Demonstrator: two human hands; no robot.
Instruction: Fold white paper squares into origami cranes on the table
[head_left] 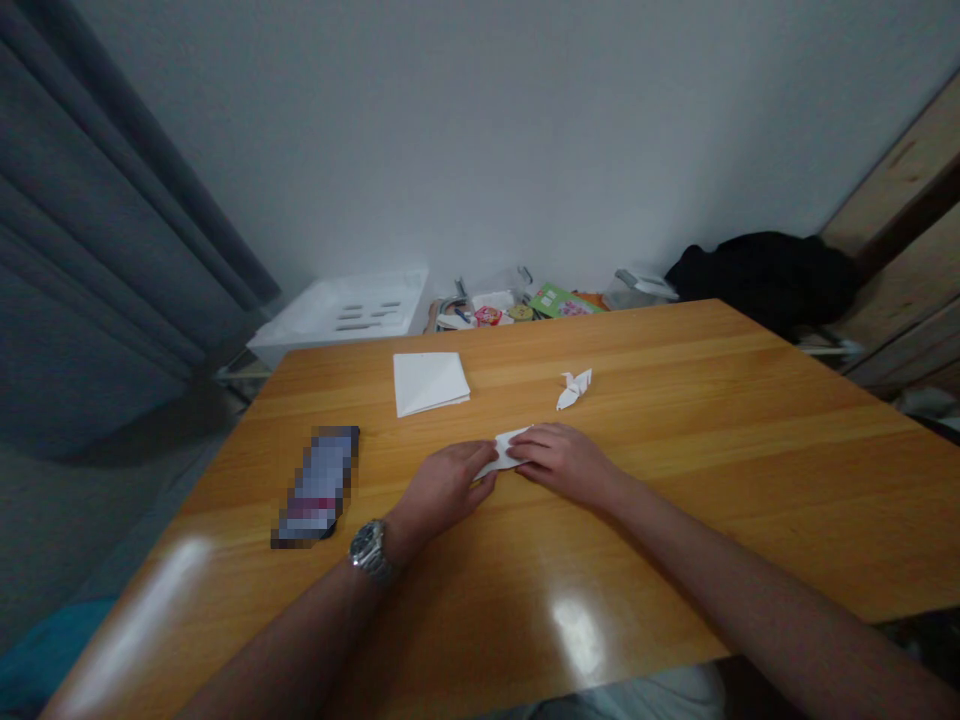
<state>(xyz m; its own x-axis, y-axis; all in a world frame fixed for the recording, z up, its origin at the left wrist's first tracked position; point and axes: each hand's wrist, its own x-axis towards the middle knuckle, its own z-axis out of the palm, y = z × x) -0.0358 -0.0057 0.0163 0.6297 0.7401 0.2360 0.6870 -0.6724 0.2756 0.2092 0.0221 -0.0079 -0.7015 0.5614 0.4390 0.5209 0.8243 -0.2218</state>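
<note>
A small strip of folded white paper (504, 452) lies low over the middle of the table, its ends covered by my fingers. My left hand (450, 480), with a metal watch (369, 549) on its wrist, grips the left end between thumb and fingers. At the right end, my right hand (562, 460) has its fingers on top and its thumb at the near edge. Just beyond my right hand sits a white origami bird (575, 388). Farther left rests a stack of white paper squares (430, 383).
A phone (319, 487) with a blurred screen lies on the left of the wooden table (675, 400). Past the far edge are a white foam box (352, 305), a green packet (562, 300), a clear container (637, 288) and black cloth (765, 275). A grey curtain (112, 200) hangs left.
</note>
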